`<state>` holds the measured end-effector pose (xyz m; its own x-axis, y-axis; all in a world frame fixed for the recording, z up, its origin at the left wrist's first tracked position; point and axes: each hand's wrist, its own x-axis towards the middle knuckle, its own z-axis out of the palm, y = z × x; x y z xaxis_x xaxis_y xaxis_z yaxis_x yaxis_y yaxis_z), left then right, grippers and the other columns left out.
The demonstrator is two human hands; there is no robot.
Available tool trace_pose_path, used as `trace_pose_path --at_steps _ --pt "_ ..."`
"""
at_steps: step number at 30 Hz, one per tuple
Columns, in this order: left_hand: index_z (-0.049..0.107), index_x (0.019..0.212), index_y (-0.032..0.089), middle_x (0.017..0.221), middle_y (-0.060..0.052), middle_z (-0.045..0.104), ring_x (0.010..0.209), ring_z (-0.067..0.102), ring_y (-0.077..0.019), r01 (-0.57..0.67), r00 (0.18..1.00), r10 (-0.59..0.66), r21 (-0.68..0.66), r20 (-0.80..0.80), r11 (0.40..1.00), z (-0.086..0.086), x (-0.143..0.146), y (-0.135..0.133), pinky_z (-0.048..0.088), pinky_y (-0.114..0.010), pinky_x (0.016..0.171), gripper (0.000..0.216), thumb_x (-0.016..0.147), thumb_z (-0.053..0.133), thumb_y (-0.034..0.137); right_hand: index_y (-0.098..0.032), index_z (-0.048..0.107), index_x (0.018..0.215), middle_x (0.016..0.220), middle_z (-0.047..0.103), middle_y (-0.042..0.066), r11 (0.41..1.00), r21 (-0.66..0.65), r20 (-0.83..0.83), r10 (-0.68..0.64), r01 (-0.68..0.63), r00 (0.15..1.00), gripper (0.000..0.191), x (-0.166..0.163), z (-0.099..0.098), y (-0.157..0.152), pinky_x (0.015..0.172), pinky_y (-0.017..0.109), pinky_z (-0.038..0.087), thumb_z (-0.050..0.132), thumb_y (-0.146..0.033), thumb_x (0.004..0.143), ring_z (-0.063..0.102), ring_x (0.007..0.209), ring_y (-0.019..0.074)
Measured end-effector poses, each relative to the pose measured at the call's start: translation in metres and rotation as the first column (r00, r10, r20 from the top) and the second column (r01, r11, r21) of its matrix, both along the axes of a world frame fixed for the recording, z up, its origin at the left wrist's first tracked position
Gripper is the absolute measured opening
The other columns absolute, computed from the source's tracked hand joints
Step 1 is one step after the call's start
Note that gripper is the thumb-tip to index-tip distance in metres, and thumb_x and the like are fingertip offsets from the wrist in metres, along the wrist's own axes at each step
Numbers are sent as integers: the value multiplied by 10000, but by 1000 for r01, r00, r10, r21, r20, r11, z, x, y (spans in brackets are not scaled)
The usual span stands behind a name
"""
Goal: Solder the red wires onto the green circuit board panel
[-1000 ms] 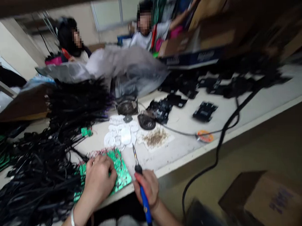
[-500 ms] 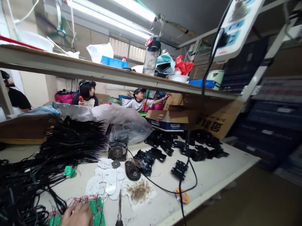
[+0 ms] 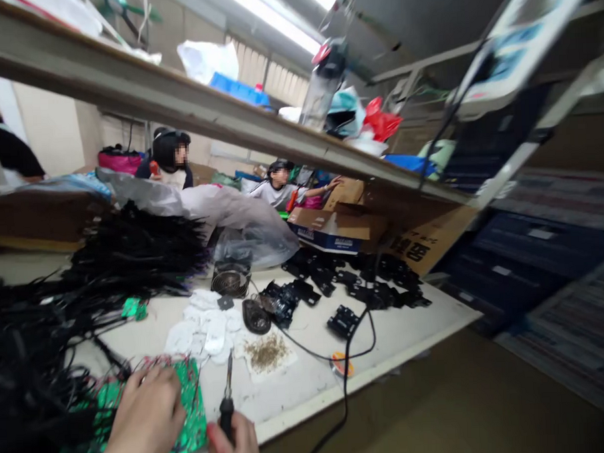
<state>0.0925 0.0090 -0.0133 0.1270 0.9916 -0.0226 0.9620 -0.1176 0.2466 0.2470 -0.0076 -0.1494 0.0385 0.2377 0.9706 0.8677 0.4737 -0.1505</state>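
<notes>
My left hand [image 3: 150,412] rests over a green circuit board panel [image 3: 192,398] at the bottom left. Its fingers are curled down toward thin red wires [image 3: 155,361] along the far edge; their tips, and whatever they pinch, are hidden. In my right hand [image 3: 238,441] is a soldering iron [image 3: 226,409], gripped by its black handle with the metal tip pointing up and away. Black cables [image 3: 51,337] lie beside and partly over the board. Beyond the iron's tip, brown crumbs [image 3: 267,352] lie on a white sheet, with a dark soldering-iron stand [image 3: 256,316] behind.
White flat pieces [image 3: 206,327] and a small fan [image 3: 231,282] are mid-table. Black plastic parts [image 3: 314,273] and a solder spool [image 3: 342,364] lie right. A black cord [image 3: 346,385] hangs across the table edge. Overhead runs a shelf [image 3: 176,102]. Several people sit beyond.
The view has tilted and shifted, bringing more of the circuit board and my right hand into sight. My right hand still holds the soldering iron; my left stays over the board.
</notes>
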Motion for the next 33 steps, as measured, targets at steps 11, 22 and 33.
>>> trace_pose_path --at_steps 11,22,33 --pt "675 927 159 1120 -152 668 1101 585 -305 116 993 -111 110 -46 987 28 -17 -18 383 -487 1023 185 803 540 187 -193 685 941 846 580 64 957 -201 41 220 -207 975 199 10 1 -8 625 264 474 608 -56 818 575 713 160" --pt "713 979 265 1089 -31 718 1004 637 -222 251 919 -349 -407 -186 878 53 -146 105 421 -311 924 310 684 621 246 -225 676 907 872 550 59 961 -197 41 205 -193 978 188 8 4 -8 654 270 479 631 -78 799 550 777 168" --pt "695 914 180 814 -54 589 900 553 -210 317 868 -353 -158 -348 935 99 -137 28 281 -539 1025 492 867 299 468 -246 669 876 834 529 24 940 -244 58 261 -240 964 195 14 3 -10 679 272 499 630 -73 794 550 750 141"
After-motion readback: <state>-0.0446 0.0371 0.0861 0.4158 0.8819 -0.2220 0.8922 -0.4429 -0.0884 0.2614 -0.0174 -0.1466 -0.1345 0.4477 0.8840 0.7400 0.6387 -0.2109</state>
